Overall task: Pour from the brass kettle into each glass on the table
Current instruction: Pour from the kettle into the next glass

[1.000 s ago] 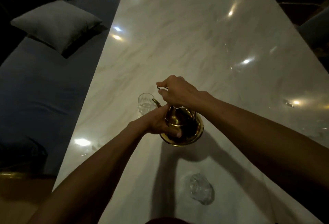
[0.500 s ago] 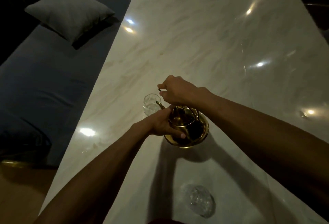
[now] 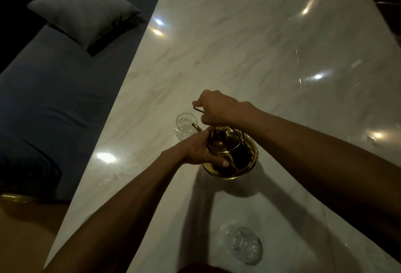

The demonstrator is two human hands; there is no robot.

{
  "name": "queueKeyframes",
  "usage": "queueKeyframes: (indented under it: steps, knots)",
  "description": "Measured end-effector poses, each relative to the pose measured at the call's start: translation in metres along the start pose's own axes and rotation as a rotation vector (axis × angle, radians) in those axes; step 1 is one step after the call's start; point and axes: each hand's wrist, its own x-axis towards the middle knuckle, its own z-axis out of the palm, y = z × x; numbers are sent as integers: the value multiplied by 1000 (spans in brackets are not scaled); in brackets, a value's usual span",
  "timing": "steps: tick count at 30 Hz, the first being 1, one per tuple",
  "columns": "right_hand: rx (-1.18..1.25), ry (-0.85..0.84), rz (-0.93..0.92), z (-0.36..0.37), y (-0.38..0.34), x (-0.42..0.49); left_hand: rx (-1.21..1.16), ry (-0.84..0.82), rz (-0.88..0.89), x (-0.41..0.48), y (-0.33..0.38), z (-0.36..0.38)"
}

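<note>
Fingers (image 3: 202, 102) of the right hand (image 3: 219, 109) are curled tightly round the dark handle (image 3: 198, 109) of the brass kettle (image 3: 234, 155), with the end of the handle protruding from the fist on its left side. The left hand (image 3: 196, 150) is cupped against the near left side of the kettle body. Its thumb (image 3: 224, 162) is pressed flat along the brass, and the remaining fingers are hidden behind the body, so their lie cannot be told.

The kettle is held between both hands above the table, lid on, and is tipped away toward the far left. Its curved spout (image 3: 196, 126) is placed at the rim of the far glass (image 3: 184, 126), which stands upright just beyond the left hand. Clear liquid appears to be held in that glass. Whether a stream is running from the spout cannot be told.

The near glass (image 3: 246, 244) is set well apart from the kettle, close to the near edge, within the shadow cast by the arms. Both glasses are borne by a glossy marble table (image 3: 249, 40), on which several bright reflections are noted. To the left, a grey pillow (image 3: 84, 12) is laid on a blue sofa (image 3: 54, 90).
</note>
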Motion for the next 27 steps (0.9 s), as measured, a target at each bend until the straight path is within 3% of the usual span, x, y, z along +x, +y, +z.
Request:
queueKeyframes:
  steps: [27]
  knots:
    - [-89,-31,12,-7,-15,1,-66,-11,-26,-2,-3,-5]
